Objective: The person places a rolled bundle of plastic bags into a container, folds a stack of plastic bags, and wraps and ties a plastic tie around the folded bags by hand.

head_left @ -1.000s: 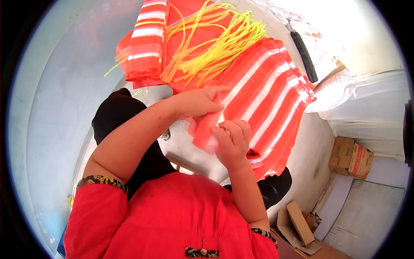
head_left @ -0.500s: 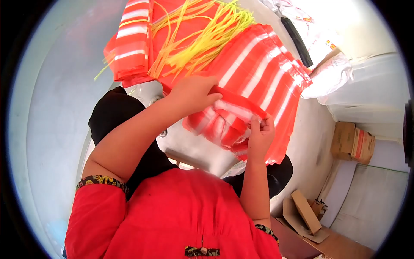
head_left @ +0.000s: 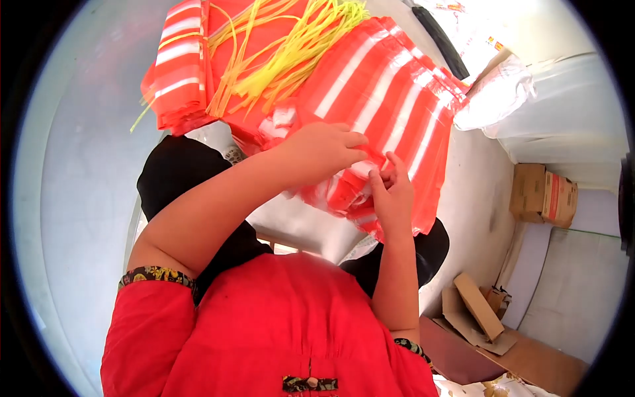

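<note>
Red-and-white striped plastic sheets [head_left: 390, 86] lie in a fanned stack across my lap. My left hand [head_left: 331, 152] reaches over from the left, its fingers closed on a crumpled part of the striped plastic. Close to its right, my right hand [head_left: 393, 185] pinches the same plastic between thumb and fingers. Bunched plastic [head_left: 337, 192] hangs below and between the two hands. Yellow strips [head_left: 291, 59] lie loose in a bundle on the red plastic beyond my left hand. A folded striped roll [head_left: 180, 73], with a yellow strip across it, rests at the upper left.
A cardboard box [head_left: 542, 195] stands at the right by a wall. Opened cardboard pieces [head_left: 476, 311] lie at the lower right. A dark bar [head_left: 440, 41] and a white plastic bag [head_left: 496, 96] are at the upper right. My black-clad knees flank the plastic.
The plastic, stretched between my hands half a second ago, is now bunched, and my hands have come closer together. The view has shifted, so the stack and yellow strips appear farther left and higher.
</note>
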Demonstrator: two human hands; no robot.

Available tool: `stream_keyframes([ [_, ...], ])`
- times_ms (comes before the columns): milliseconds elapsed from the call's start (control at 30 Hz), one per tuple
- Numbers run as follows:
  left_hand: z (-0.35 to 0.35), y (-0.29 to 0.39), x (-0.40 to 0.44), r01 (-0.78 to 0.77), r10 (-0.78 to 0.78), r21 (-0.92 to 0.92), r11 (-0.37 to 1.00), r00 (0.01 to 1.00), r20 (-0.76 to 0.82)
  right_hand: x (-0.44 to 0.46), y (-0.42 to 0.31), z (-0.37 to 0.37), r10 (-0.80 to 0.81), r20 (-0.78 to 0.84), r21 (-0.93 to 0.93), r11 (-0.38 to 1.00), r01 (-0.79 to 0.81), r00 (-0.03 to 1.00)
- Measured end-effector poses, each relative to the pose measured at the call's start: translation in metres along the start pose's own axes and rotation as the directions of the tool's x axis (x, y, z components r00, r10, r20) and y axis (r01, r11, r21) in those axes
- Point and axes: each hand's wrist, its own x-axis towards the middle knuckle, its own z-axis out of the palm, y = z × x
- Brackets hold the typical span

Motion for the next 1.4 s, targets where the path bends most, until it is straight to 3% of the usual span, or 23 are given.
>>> stream_keyframes([
  [67, 0.002, 0.001, 0.001, -0.026, 0.025, 0.032, 0.999, 0.999, 0.036, -0.011, 0.004, -0.005, -0.144, -0.075, -0.166, 0.978, 0.130, 0.987],
  [100, 0.003, 0.000, 0.003, -0.041, 0.038, 0.048, 0.998, 0.998, 0.053, -0.016, 0.008, -0.007, -0.315, -0.030, -0.323, 0.901, 0.288, 0.949],
  [167, 0.004, -0.001, 0.004, -0.056, 0.053, 0.049, 0.997, 0.997, 0.057, -0.026, 0.021, -0.010, -0.592, 0.138, -0.577, 0.604, 0.550, 0.794],
  [300, 0.006, 0.002, 0.007, -0.025, 0.025, -0.031, 0.999, 0.999, 0.023, -0.043, 0.038, 0.012, -0.710, 0.218, -0.559, 0.471, 0.682, 0.669],
  [400, -0.009, 0.006, 0.011, 0.190, -0.169, -0.255, 0.948, 0.980, 0.105, -0.046, 0.038, 0.012, -0.720, 0.270, -0.529, 0.444, 0.723, 0.639],
  [433, -0.013, 0.008, 0.010, 0.311, -0.263, -0.489, 0.814, 0.950, 0.167, -0.049, 0.037, 0.009, -0.701, 0.263, -0.497, 0.491, 0.716, 0.663],
  [500, -0.022, 0.006, 0.009, 0.477, -0.381, -0.802, 0.360, 0.859, 0.341, -0.047, 0.032, -0.001, -0.671, 0.252, -0.426, 0.570, 0.702, 0.698],
  [600, -0.030, 0.023, 0.011, 0.351, -0.228, -0.918, -0.183, 0.893, 0.387, -0.037, 0.003, -0.003, -0.744, 0.018, -0.309, 0.632, 0.711, 0.668],
  [633, -0.036, 0.030, 0.014, 0.377, -0.137, -0.913, -0.158, 0.907, 0.399, -0.031, -0.020, -0.003, -0.748, -0.010, -0.269, 0.641, 0.719, 0.663],
  [767, -0.039, 0.054, 0.016, 0.255, -0.112, -0.837, -0.484, 0.931, 0.348, -0.014, -0.061, 0.017, -0.786, -0.078, -0.251, 0.611, 0.751, 0.613],
  [867, -0.046, 0.054, 0.019, 0.123, -0.137, -0.877, -0.464, 0.968, 0.209, -0.013, -0.066, 0.032, -0.833, -0.089, -0.181, 0.552, 0.814, 0.545],
  [933, -0.048, 0.057, 0.020, 0.076, -0.109, -0.847, -0.526, 0.982, 0.156, -0.016, -0.074, 0.032, -0.860, -0.094, -0.193, 0.510, 0.838, 0.502],
  [1033, -0.051, 0.068, 0.018, 0.007, -0.062, -0.778, -0.628, 0.996, 0.059, -0.023, -0.088, 0.017, -0.781, -0.186, -0.217, 0.625, 0.750, 0.597],
  [1067, -0.054, 0.070, 0.019, 0.023, -0.057, -0.811, -0.585, 0.996, 0.069, -0.023, -0.094, 0.013, -0.745, -0.224, -0.228, 0.666, 0.710, 0.628],
  [1100, -0.059, 0.072, 0.020, 0.039, -0.051, -0.841, -0.539, 0.996, 0.079, -0.019, -0.098, 0.012, -0.790, -0.259, -0.298, 0.613, 0.732, 0.556],
  [1167, -0.067, 0.072, 0.018, 0.060, -0.053, -0.878, -0.474, 0.994, 0.097, -0.023, -0.109, 0.016, -0.814, -0.110, -0.224, 0.580, 0.783, 0.571],
  [1233, -0.061, 0.078, 0.014, -0.065, -0.067, -0.504, -0.861, 0.998, -0.013, -0.019, -0.111, 0.024, -0.863, -0.036, -0.164, 0.503, 0.848, 0.505],
  [1300, -0.060, 0.075, 0.014, -0.085, -0.066, -0.436, -0.896, 0.996, -0.060, -0.014, -0.112, 0.028, -0.914, -0.033, -0.137, 0.404, 0.904, 0.404],
  [1367, -0.067, 0.067, 0.016, -0.031, -0.011, -0.750, -0.661, 0.999, -0.031, -0.017, -0.113, 0.021, -0.902, -0.027, -0.195, 0.427, 0.883, 0.430],
  [1400, -0.070, 0.067, 0.017, -0.013, -0.019, -0.817, -0.577, 1.000, -0.002, -0.018, -0.114, 0.017, -0.896, -0.024, -0.224, 0.437, 0.871, 0.443],
])
